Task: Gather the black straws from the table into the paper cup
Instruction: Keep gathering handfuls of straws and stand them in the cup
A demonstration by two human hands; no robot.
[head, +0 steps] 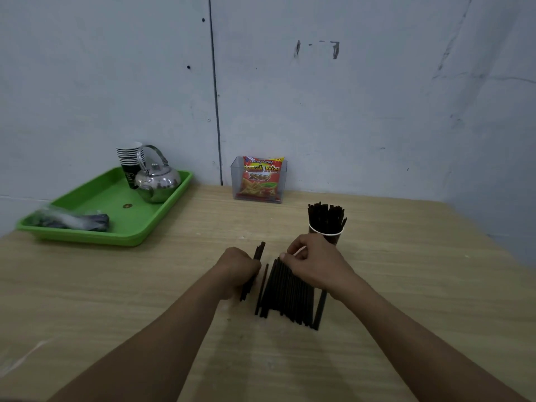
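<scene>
Straws [285, 294] lie side by side in a loose black heap on the counter [406, 285], just in front of the person, and more already stand upright in the paper cup [329, 237] just beyond the heap. The left hand [237, 271] is closed around a small bundle of straws [253, 271], its ends sticking out above and below the fist. The right hand [311, 264] rests on the far end of the heap with its fingers [290, 256] curled and pinching at the straw tips; exactly how many it has caught cannot be told.

The step in hand looks like feeding straws from the heap into the left-hand bundle. To do it well, the right hand should peel off a few at a time, keep them parallel to the bundle, and pass them across without rolling the rest away. The left grip should stay firm near the middle so none slide out. The cup is already crowded, so the bundle should go in upright with ends squared, while the other hand steadies the cup.
</scene>
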